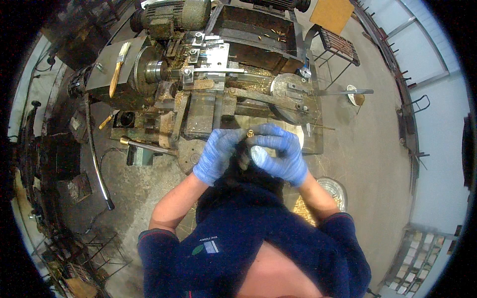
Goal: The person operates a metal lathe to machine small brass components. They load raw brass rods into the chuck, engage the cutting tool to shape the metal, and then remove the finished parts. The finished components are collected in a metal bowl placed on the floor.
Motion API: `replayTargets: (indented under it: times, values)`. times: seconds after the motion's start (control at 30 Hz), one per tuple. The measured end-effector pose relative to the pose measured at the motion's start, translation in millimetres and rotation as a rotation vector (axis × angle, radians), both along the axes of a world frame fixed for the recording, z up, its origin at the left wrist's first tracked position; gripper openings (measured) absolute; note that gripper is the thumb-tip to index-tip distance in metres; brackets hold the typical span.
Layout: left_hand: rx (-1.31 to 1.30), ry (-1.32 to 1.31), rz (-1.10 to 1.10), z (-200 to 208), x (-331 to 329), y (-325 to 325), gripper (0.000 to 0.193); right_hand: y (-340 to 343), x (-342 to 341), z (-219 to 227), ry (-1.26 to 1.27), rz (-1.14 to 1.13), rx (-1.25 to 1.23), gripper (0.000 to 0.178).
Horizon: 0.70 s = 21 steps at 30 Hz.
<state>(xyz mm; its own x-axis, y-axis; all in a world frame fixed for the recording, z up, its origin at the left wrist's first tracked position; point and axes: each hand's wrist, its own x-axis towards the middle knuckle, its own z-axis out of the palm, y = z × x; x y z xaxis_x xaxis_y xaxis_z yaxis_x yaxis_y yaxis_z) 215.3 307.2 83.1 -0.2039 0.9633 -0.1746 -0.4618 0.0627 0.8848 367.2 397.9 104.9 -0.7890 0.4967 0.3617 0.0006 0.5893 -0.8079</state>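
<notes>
Close in, both hands are up in front of the chest, wearing blue knit gloves, forearms bare below dark blue sleeves. Between them sits a small brass piece [250,133], short and round, gold-coloured, its open end facing up. It is pinched right at the fingertips, above the near edge of the machine. The right hand [281,154] curls around from the right, fingers bent and closed in, its fingertips touching the brass piece from the side. The left hand [216,154] comes in from the left, fingers folded down and closed toward the same spot; how firmly it shares the grip, I cannot tell. The two gloves touch each other just under the piece.

Below the right elbow, a round metal bowl [334,188] stands on the floor beside a scatter of brass parts [304,208].

Further out, the grimy lathe [208,94] spreads across the view, its chuck [149,71] to the left. A paintbrush [119,67] with a wooden handle lies on the lathe's left cover, well apart from the hands.
</notes>
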Motion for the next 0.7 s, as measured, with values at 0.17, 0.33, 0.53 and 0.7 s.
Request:
replayTargets:
  times: [0.17, 0.33, 0.53, 0.7]
  values:
    - [0.204, 0.41, 0.092, -13, 2, 7, 0.03, 2, -2, -1, -0.012, -0.011, -0.044, 0.028]
    - [0.019, 0.051, 0.049, -16, -1, 5, 0.025, 5, -5, -4, -0.02, -0.012, -0.053, 0.028]
    - [-0.058, 0.028, -0.047, -8, -27, -5, 0.03, 21, -16, -4, 0.03, -0.025, 0.057, 0.026]
    - [-0.075, 0.69, 0.218, 26, -92, -43, 0.033, 114, -39, 2, -0.043, -0.232, 0.138, 0.024]
